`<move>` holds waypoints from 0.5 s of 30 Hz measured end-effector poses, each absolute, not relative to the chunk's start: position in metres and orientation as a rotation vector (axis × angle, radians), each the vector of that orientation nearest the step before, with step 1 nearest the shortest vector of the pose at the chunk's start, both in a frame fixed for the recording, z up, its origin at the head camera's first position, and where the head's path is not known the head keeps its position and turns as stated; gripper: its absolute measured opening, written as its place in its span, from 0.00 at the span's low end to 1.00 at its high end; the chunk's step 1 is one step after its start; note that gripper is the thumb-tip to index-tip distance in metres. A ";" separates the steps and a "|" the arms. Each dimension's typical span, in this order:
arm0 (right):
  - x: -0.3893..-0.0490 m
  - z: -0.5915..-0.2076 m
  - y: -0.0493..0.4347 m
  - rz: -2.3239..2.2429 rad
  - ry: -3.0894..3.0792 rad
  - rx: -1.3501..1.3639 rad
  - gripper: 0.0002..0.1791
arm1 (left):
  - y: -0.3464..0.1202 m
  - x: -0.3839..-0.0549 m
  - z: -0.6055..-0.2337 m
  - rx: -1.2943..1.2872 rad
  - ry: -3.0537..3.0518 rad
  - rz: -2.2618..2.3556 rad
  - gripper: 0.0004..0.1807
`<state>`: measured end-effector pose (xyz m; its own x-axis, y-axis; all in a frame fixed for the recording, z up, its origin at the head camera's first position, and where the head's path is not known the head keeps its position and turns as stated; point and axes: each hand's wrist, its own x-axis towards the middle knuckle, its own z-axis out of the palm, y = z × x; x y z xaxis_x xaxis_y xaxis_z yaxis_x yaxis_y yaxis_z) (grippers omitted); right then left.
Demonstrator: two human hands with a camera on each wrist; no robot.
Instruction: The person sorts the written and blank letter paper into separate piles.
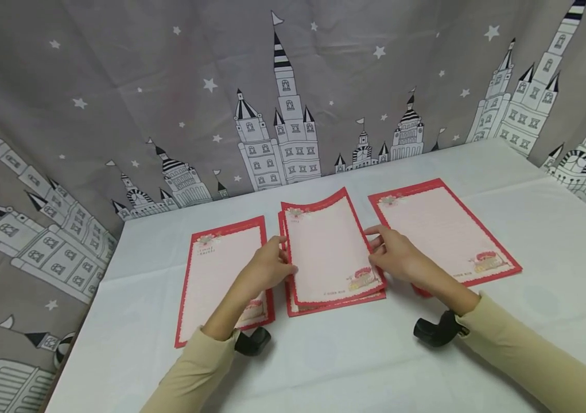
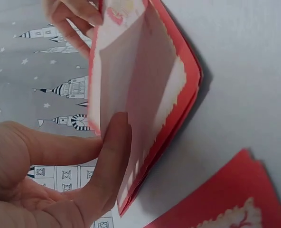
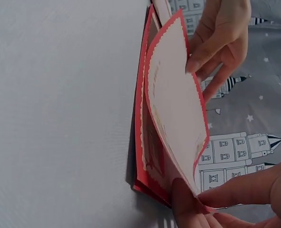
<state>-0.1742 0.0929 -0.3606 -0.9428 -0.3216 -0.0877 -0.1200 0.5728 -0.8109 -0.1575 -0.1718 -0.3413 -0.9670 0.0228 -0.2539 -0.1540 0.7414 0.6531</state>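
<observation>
I see a red-bordered sheet (image 1: 329, 252) bowed over the middle pile (image 1: 308, 310), the left hand (image 1: 267, 267) pinching one long edge, the right hand's grip (image 1: 398, 255) pinching the other. Similar sheets (image 1: 442, 235) flank it on the white-covered bench (image 1: 334, 367).

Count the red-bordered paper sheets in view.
At least 4: the left sheet, the right sheet, the middle sheet held between the left hand and right hand, and the lower sheet beneath it. More may be hidden underneath.
</observation>
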 end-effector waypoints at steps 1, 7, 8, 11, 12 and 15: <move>-0.174 -0.360 0.093 -1.324 2.565 -0.356 0.33 | -0.172 -0.157 -0.341 -0.111 2.677 1.083 0.40; -0.170 -0.355 0.092 -1.376 2.517 -0.356 0.35 | -0.178 -0.150 -0.338 -0.129 2.582 1.234 0.41; -0.169 -0.354 0.091 -1.384 2.513 -0.361 0.35 | -0.180 -0.149 -0.337 -0.123 2.570 1.253 0.41; -0.168 -0.352 0.088 -1.415 2.484 -0.391 0.35 | -0.189 -0.147 -0.335 -0.107 2.526 1.316 0.41; -0.168 -0.353 0.087 -1.425 2.469 -0.400 0.35 | -0.193 -0.146 -0.334 -0.109 2.507 1.339 0.40; -0.167 -0.355 0.081 -1.446 2.423 -0.451 0.36 | -0.205 -0.142 -0.330 -0.130 2.469 1.374 0.40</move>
<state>-0.1672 0.0805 -0.3547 -0.9113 -0.4038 -0.0809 -0.1205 0.4494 -0.8851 -0.1422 -0.2048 -0.3303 -0.9475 0.0711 -0.3119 -0.2276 0.5354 0.8134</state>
